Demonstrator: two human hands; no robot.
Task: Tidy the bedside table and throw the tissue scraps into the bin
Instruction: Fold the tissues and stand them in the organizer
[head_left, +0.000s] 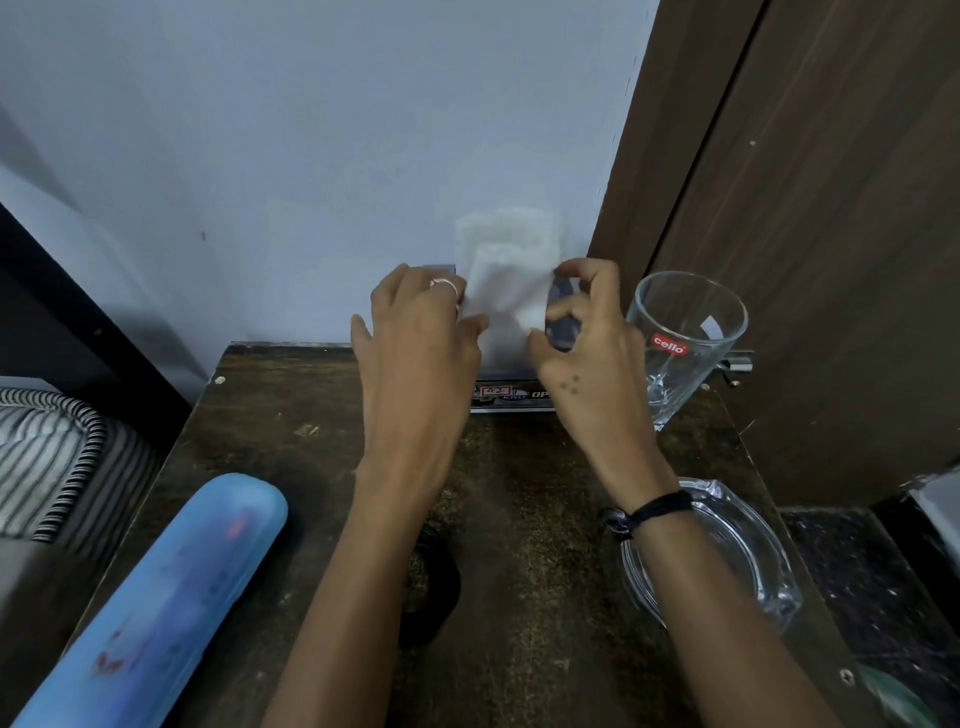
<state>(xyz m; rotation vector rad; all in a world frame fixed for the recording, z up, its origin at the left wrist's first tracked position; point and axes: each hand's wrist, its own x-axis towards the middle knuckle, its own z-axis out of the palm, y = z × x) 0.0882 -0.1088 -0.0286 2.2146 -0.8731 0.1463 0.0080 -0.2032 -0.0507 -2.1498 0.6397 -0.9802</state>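
A white tissue (506, 291), blurred, stands up between my two hands at the back of the dark wooden bedside table (291, 415). My left hand (415, 338) holds its left edge, thumb in front. The fingers of my right hand (587, 332) are curled and pinch its right edge. Under the tissue sits a dark blue tissue pack (511, 397) with a printed label, against the wall and mostly hidden by my hands. No bin is in view.
A clear glass mug (685, 332) with a red label stands just right of my right hand. A glass ashtray (737, 551) lies under my right wrist. A blue cylindrical case (171, 597) lies front left, a black round object (434, 587) under my left forearm. Striped bedding (47, 457) is at left.
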